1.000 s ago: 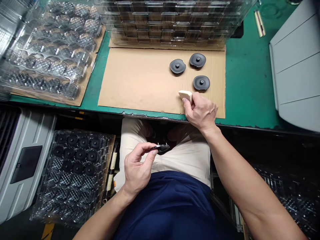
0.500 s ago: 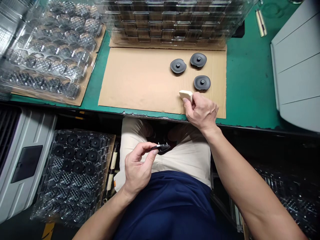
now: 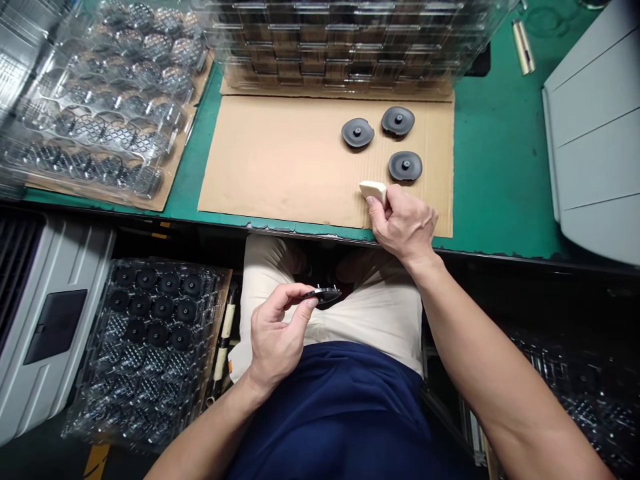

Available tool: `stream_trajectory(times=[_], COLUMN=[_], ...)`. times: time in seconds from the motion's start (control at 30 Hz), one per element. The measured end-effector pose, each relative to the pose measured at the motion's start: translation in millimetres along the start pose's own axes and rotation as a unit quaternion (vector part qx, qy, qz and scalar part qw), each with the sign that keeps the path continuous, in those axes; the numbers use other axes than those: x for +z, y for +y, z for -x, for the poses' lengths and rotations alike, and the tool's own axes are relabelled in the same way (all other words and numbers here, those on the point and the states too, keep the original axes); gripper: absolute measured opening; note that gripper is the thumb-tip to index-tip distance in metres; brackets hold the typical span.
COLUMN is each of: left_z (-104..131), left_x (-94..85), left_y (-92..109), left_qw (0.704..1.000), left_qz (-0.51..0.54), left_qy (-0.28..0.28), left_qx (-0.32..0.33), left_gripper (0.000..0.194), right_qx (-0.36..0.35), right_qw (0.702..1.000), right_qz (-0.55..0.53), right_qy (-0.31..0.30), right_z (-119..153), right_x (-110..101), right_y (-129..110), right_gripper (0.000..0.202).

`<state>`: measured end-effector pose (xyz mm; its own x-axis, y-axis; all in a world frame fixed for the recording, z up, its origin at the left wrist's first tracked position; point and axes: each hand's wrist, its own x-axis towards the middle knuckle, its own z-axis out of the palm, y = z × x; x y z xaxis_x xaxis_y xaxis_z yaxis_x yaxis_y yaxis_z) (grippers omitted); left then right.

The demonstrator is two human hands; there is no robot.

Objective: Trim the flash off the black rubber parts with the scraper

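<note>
Above my lap, my left hand pinches a thin black plastic part by its left edge, tilted nearly edge-on with small pins pointing up. Resting at the cardboard's front right, my right hand grips a cream-coloured block, whose exact kind I cannot make out. Just beyond that hand lies a dark rounded plastic cover with a raised centre stub. Two similar pieces, a left cover and a back cover, lie farther off on the cardboard sheet.
A stack of clear trays stands behind the cardboard. More clear trays sit at the left of the green table. Below left, a lower tray holds several black parts. A grey bin stands at right.
</note>
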<state>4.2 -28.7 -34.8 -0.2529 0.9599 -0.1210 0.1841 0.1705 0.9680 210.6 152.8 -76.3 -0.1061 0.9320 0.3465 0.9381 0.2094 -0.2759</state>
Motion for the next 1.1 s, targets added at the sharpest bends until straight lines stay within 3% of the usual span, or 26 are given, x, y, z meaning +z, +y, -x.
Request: stream_trajectory(times=[0.57,0.7,0.87,1.1], left_z=[0.5,-3.6,-12.5,-13.7], left_x=[0.7,-0.3,-1.1,0.6], left_y=[2.3,4.1,4.1,4.4], left_qw=[1.000,0.992,0.942,0.935], left_qz=[0.019,0.090,0.249,0.266], left_qy=[0.020,0.039,0.039,0.015], left_qx=[-0.007,-0.084,-0.223,-0.235], left_gripper=[0.009,0.012,0.025,0.039], right_qx=[-0.006,-0.006,-0.009,-0.013], right_qw=[1.000,1.000,1.000,1.000], right_qz=[0.005,0.002,0.008,0.017], right_qy=[0.002,0.001,0.006,0.005], right_z=[0.3,0.5,0.4,0.2], right_x=[1.6,1.8,1.9,1.3], right_y=[2.3,2.4,2.6,2.2], right_gripper=[0.035,0.036,0.036,0.036])
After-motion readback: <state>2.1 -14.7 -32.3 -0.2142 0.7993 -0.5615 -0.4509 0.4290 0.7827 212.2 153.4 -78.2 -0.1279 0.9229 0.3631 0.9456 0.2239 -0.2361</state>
